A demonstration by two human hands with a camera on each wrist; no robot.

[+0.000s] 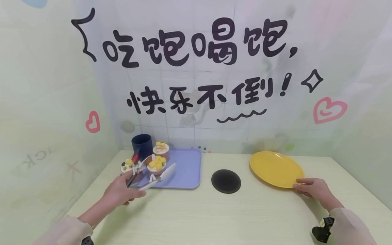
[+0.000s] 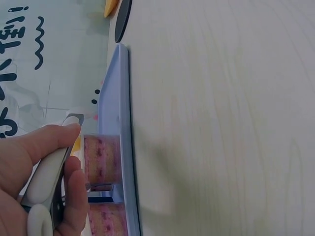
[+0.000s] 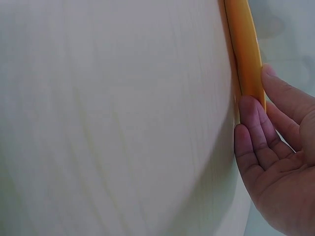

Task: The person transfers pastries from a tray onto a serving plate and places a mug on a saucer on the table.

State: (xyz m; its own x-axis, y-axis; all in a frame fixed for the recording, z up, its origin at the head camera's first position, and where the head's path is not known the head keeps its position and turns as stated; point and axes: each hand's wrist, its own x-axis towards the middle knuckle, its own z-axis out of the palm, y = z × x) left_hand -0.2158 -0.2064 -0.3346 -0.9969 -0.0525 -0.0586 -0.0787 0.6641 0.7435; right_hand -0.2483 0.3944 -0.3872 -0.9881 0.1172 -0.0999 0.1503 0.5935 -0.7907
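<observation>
My left hand (image 1: 120,192) grips white-tipped tongs (image 1: 153,182), whose arms spread to either side of a dessert cup topped with yellow cubes (image 1: 157,165). Whether the tips touch that cup, I cannot tell. Pink layered cake shows through the clear cup (image 2: 102,160) in the left wrist view. A second dessert cup (image 1: 161,151) stands behind it, and a third (image 1: 126,165) is partly covered by the left hand and tongs. At the right, my right hand (image 1: 315,190) pinches the near right rim of a yellow oval plate (image 1: 275,169), thumb above and fingers beneath.
The dessert cups stand at the left of a lavender tray (image 1: 186,170). A dark blue mug (image 1: 142,146) stands at the back left. Between tray and plate lies a round black coaster (image 1: 226,181). A printed backdrop (image 1: 196,136) closes off the table's (image 1: 214,217) far edge.
</observation>
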